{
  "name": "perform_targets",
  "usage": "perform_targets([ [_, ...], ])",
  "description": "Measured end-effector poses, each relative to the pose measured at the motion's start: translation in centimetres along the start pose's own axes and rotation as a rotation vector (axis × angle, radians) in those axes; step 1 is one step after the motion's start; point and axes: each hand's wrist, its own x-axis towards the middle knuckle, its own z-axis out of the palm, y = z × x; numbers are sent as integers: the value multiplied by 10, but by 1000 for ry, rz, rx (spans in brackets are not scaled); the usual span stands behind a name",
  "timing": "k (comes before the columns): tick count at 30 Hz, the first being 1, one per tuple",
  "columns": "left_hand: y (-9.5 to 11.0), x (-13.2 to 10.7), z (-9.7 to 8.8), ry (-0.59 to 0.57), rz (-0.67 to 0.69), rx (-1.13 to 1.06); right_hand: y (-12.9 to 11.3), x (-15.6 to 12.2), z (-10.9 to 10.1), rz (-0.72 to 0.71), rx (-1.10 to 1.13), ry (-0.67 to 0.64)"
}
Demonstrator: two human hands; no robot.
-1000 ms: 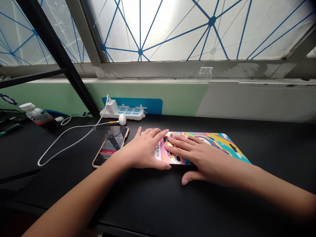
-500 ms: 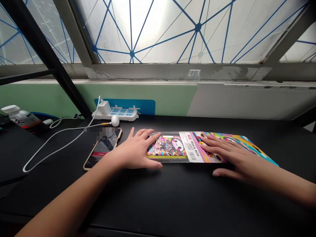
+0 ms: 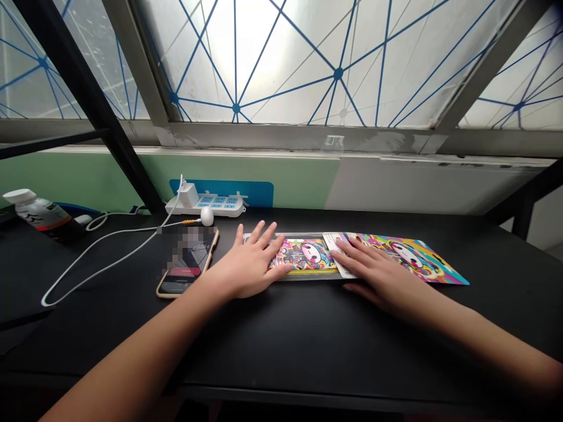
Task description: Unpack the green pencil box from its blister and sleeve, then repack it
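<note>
A pencil box [image 3: 301,256] with a bright cartoon print lies on the black table, its left part in clear plastic wrapping. A colourful printed card [image 3: 433,265] with a white label strip extends to the right of it. My left hand [image 3: 251,262] rests with spread fingers over the left end of the wrapped box. My right hand [image 3: 376,272] lies flat across the card, its fingertips on the white label [image 3: 331,239], most of which they hide. Neither hand has its fingers wrapped around anything.
Left of the box lies a phone [image 3: 189,269], partly under my left forearm. A white cable [image 3: 94,252] loops across the table [image 3: 281,346] near it. At the back stands a power strip [image 3: 211,205]. A bottle [image 3: 39,214] is at the far left. Black frame bars rise at both sides.
My right hand has slid left along the card and now covers the label. The left hand stays on the box's left end, its fingers more spread. The view has shifted slightly.
</note>
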Motion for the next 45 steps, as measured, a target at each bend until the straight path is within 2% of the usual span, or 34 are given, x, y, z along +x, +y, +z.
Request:
perform_targets([
  [3, 16, 4, 8, 48, 27, 28, -19, 20, 13, -30, -61, 37],
  [6, 22, 7, 13, 82, 53, 36, -30, 37, 21, -59, -82, 47],
  [12, 4, 11, 13, 101, 81, 23, -31, 52, 26, -60, -23, 70],
  [15, -4, 14, 11, 88, 87, 0, -22, 39, 23, -52, 40, 87],
  [21, -10, 17, 7, 68, 101, -23, 0, -8, 15, 21, 67, 148],
  [27, -12, 16, 2, 40, 104, -35, 19, -45, 8, 119, -61, 223],
  [30, -12, 15, 1, 34, 97, -24, 18, -59, -1, 204, -133, 273],
  [32, -12, 15, 1, 34, 91, -22, 8, -66, -8, 208, -182, 303],
  [34, -12, 16, 1, 41, 83, -23, -10, -69, -14, 154, -213, 320],
  [38, -12, 20, 3, 58, 61, -16, -63, -65, -24, -82, -173, 286],
  [42, -7, 26, 6, 86, 55, 3, -116, -41, -32, -366, -121, 194],
  [43, -5, 28, 6, 89, 56, 5, -126, -32, -31, -407, -99, 162],
  [45, 0, 34, 6, 83, 62, 3, -141, -10, -24, -398, -37, 112],
])
